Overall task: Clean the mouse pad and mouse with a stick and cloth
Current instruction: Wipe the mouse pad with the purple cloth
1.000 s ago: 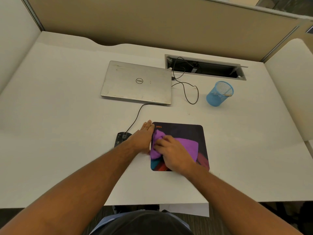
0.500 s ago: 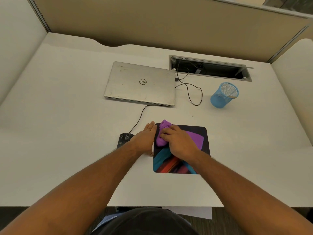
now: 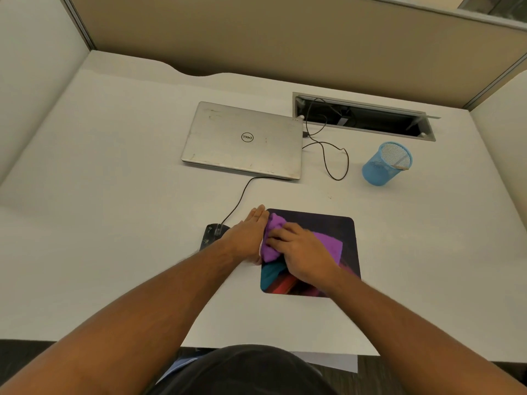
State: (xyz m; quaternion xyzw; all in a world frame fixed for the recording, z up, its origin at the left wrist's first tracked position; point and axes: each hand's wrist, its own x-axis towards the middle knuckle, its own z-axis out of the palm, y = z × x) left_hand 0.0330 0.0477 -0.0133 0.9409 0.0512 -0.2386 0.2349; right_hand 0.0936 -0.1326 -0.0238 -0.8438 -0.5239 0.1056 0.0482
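Observation:
A dark mouse pad (image 3: 325, 228) with teal and red patches lies on the white desk (image 3: 114, 223). A purple cloth (image 3: 275, 238) is bunched on the pad's left part, and my right hand (image 3: 302, 252) grips it from above with curled fingers. My left hand (image 3: 246, 236) lies flat with straight fingers along the pad's left edge, touching the cloth. The black wired mouse (image 3: 212, 235) sits just left of my left wrist, partly hidden by it. A stick (image 3: 399, 165) leans inside the blue mesh cup (image 3: 385, 163).
A closed silver laptop (image 3: 242, 141) lies behind the pad, with the mouse cable (image 3: 242, 192) running to it. Another black cable (image 3: 333, 155) loops toward an open cable tray (image 3: 362, 118) in the desk. Partition walls enclose the desk on three sides.
My right hand slid the purple cloth up to the pad's top left corner, then back down a little along the left side. My left hand stayed flat at the pad's edge.

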